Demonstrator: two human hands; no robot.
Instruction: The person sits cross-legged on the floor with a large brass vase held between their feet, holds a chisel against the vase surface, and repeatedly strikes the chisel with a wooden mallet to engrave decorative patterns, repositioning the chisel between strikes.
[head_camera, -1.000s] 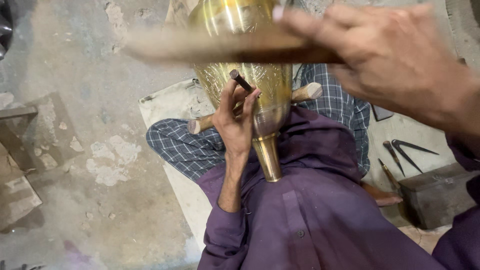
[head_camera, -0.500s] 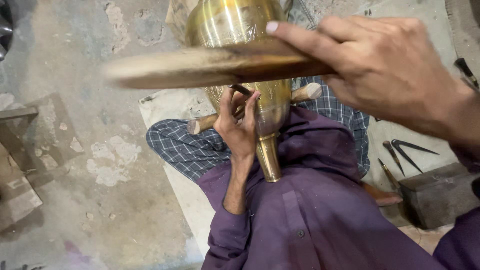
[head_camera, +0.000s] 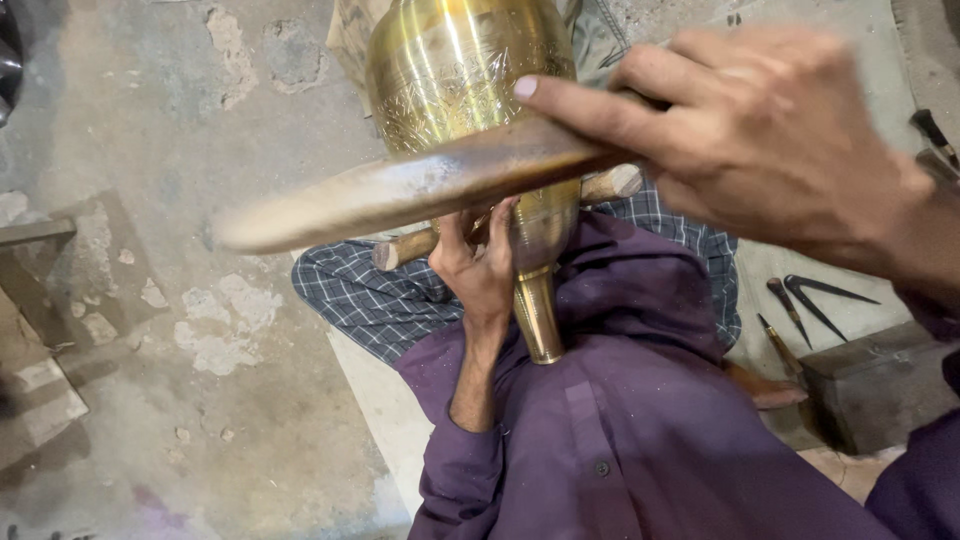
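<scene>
Rough grey concrete floor (head_camera: 200, 400), patched and chipped, lies under everything, with the person sitting on it in a purple shirt (head_camera: 640, 450). Nearest the camera, the right hand (head_camera: 770, 140) is closed around the handle end of a long wooden mallet (head_camera: 420, 190); its forefinger stretches along the top of the wood. The mallet runs leftward across the picture, blurred toward its broad end, and crosses in front of the vase.

Below it, the left hand (head_camera: 480, 270) is raised against the narrow part of a brass vase (head_camera: 470, 70), fingers curled as if pinching something small; what it holds is hidden behind the mallet. The vase lies tilted, its neck (head_camera: 540, 315) pointing down at the shirt and its round engraved body farther away. A wooden bar (head_camera: 590, 190) passes crosswise behind the vase, over checked cloth (head_camera: 370, 290) on the lap.

Farther right on the floor lie dark metal punches (head_camera: 810, 295) beside a dark block (head_camera: 870, 385).
</scene>
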